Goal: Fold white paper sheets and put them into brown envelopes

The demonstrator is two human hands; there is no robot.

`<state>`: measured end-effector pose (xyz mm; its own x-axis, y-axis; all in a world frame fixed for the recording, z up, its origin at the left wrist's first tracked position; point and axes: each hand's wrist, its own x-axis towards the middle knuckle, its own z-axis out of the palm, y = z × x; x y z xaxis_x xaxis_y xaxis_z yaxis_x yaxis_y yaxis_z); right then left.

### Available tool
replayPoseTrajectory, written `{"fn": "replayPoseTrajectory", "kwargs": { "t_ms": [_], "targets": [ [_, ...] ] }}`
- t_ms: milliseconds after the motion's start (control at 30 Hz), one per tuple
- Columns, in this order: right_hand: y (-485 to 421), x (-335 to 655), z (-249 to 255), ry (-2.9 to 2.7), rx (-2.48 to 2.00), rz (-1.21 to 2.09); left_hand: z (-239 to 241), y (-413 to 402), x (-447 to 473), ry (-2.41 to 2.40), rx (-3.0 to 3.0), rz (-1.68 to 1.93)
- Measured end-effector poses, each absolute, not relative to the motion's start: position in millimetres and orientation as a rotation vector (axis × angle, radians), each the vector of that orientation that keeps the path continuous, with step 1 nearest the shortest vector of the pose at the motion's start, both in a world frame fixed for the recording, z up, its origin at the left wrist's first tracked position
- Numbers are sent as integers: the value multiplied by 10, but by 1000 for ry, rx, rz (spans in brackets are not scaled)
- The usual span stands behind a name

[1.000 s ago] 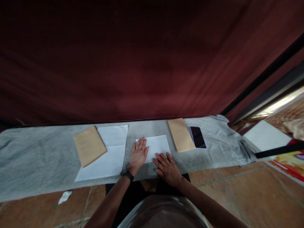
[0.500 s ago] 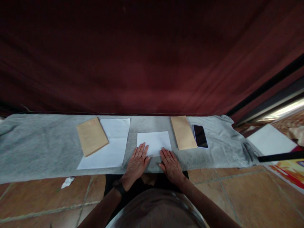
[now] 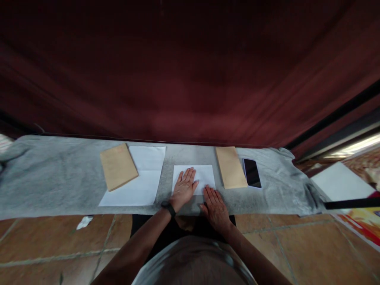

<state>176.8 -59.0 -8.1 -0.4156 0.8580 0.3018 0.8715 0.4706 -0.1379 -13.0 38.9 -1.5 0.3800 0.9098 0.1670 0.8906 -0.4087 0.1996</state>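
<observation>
A small white sheet of paper (image 3: 204, 172), perhaps folded, lies flat in front of me on the grey cloth (image 3: 71, 174). My left hand (image 3: 184, 188) rests open on its left half, palm down with fingers stretched forward. At the lower right corner of the paper, my right hand (image 3: 214, 206) lies open, its fingertips on the paper's near edge. Neither hand grips anything. To the right sits a brown envelope (image 3: 231, 168), beside a dark-screened phone (image 3: 252, 173). A larger white sheet (image 3: 145, 186) is on the left, partly under another brown envelope (image 3: 118, 167).
Behind the cloth-covered surface hangs a dark red curtain (image 3: 184, 95). A white board-like thing (image 3: 341, 182) and a black bar (image 3: 353, 204) stand at the right. Below is a tiled floor (image 3: 285, 241) with a scrap of white paper (image 3: 84, 222).
My left hand has moved forward and right, from the paper's near left edge onto its middle. My right hand stays at the near right corner. The view has tilted slightly.
</observation>
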Motion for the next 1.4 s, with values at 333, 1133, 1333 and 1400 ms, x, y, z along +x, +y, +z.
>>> {"fn": "replayPoseTrajectory", "kwargs": {
  "t_ms": [333,1133,1333,1400],
  "targets": [
    [-608,1738,-71,-2351,-1493,11,-21,218,-222,1717,2529,429],
    [1270,1144,387,-2341,-1758,461,6,-58,-374,1684,2534,530],
    [1434,1164,422,-2308,-1694,606,35,-91,-408,1694,2447,636],
    [1476,1200,485,-2297,-1614,674,49,-110,-425,1728,2376,737]
  ]
}}
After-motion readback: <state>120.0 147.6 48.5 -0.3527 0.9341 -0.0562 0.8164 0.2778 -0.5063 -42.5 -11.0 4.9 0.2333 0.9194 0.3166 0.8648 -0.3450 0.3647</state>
